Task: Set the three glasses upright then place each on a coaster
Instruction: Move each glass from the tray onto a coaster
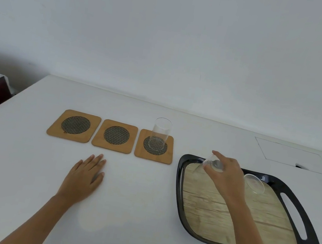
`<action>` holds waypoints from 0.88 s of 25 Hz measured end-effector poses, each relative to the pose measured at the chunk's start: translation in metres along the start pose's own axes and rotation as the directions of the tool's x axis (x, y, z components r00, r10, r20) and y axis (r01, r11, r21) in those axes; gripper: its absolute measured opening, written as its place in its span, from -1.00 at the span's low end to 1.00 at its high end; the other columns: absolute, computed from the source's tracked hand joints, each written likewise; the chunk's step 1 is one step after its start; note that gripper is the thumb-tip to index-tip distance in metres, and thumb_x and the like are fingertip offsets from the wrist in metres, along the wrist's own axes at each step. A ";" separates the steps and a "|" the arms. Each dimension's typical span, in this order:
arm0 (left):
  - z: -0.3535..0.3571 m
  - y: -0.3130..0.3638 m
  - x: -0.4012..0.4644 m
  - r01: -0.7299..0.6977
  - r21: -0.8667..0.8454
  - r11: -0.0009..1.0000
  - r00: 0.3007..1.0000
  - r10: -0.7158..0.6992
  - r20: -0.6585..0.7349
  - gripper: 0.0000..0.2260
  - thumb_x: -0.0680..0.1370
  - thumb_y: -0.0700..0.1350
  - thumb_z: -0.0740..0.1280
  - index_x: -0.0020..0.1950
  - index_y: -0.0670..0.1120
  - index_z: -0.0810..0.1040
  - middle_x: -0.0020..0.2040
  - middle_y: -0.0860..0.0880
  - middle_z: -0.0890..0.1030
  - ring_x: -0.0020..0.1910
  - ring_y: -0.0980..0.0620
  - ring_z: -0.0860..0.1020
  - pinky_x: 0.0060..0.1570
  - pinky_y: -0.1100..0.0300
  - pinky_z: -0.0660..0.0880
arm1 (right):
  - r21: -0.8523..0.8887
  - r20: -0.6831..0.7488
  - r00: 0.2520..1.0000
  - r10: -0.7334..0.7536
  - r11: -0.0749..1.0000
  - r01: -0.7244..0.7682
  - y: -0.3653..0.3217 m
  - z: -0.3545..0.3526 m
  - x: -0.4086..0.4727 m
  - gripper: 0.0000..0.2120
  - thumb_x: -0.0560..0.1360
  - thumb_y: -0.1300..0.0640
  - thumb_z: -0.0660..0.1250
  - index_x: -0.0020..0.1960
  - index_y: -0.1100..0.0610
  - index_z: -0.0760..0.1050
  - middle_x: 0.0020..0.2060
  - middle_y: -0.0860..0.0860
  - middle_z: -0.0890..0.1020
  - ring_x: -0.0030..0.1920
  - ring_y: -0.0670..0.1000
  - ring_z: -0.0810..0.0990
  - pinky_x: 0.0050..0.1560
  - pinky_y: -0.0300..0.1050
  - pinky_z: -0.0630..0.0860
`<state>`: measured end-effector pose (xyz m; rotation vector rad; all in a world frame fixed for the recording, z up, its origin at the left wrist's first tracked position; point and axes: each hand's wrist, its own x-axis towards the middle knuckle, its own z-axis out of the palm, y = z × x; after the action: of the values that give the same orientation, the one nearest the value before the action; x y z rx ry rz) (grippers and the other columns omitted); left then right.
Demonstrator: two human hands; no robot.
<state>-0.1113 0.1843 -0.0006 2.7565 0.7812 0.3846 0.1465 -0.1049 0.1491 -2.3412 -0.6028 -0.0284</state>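
The left hand [84, 175] lies flat and empty on the white table [22, 163], near two bare bamboo coasters [115, 135]; a third coaster [154, 146] carries an upright glass [160, 134]. The right hand [225, 174] grasps a tilted glass [211, 163] over the black tray [306, 239] — base up by the fingers, mouth down-left toward the coasters. One more glass [254, 183] lies in the tray, just right of that hand.

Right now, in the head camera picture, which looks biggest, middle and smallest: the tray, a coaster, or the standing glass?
1. Tray, biggest by far.
2. Right coaster.
3. Standing glass, narrower than its coaster.
The tray lies nearer the camera, but not enough to change the order.
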 end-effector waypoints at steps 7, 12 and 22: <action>-0.008 -0.010 0.006 -0.038 -0.056 0.998 0.999 0.039 0.018 -0.55 0.50 0.09 0.10 0.25 -0.10 0.52 0.32 -0.09 0.49 0.32 -0.11 0.42 0.19 -0.04 0.37 | 0.182 -0.016 0.997 -0.073 0.981 0.075 -0.088 0.034 0.005 -0.55 0.37 -0.02 0.45 0.25 -0.20 0.47 0.10 -0.07 0.47 0.02 -0.01 0.51 -0.02 -0.13 0.43; -0.029 -0.064 0.009 -0.102 -0.025 0.994 0.995 0.102 0.008 -0.62 0.49 0.06 0.13 0.18 -0.04 0.56 0.27 -0.06 0.54 0.26 -0.09 0.48 0.12 -0.02 0.43 | 0.239 0.122 0.985 -0.119 0.967 0.087 -0.159 0.113 0.016 -0.53 0.34 -0.05 0.47 0.23 -0.20 0.49 0.13 -0.05 0.46 0.07 -0.04 0.50 0.07 -0.13 0.46; -0.031 -0.109 0.001 -0.203 -0.088 0.975 0.979 0.201 -0.032 -0.63 0.54 0.03 0.13 0.28 -0.02 0.50 0.36 -0.01 0.45 0.34 0.00 0.39 0.26 0.02 0.31 | -0.048 0.283 0.953 -0.109 0.991 0.128 -0.242 0.217 0.061 -0.49 0.35 -0.02 0.40 0.29 -0.11 0.45 0.01 0.00 0.40 -0.03 0.01 0.46 -0.09 -0.14 0.33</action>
<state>-0.1722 0.2803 -0.0048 2.7576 0.4759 0.4799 0.0651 0.2161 0.1521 -2.3887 -0.8938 0.2359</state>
